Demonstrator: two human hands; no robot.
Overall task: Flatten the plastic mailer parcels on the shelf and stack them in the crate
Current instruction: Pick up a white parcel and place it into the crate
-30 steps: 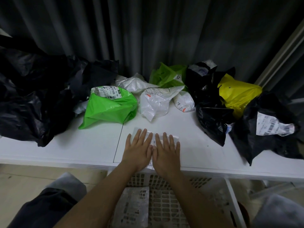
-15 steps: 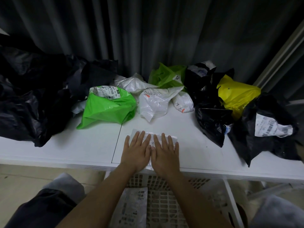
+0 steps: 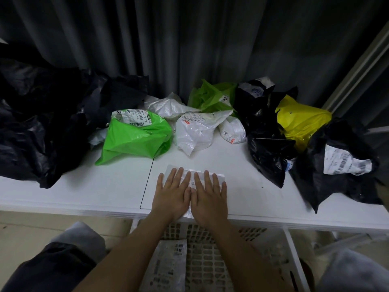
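Currently both hands, left (image 3: 173, 193) and right (image 3: 209, 196), lie spread flat, pressing a white mailer (image 3: 194, 180) at the shelf's (image 3: 109, 192) front edge, above the crate (image 3: 212, 268). Risk: slick plastic could slide off uncontrolled.

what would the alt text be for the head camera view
Left hand and right hand press flat, side by side, on a white mailer at the front of a white shelf. Crumpled green, white, yellow and black parcels lie behind; a flattened parcel lies in the crate below.
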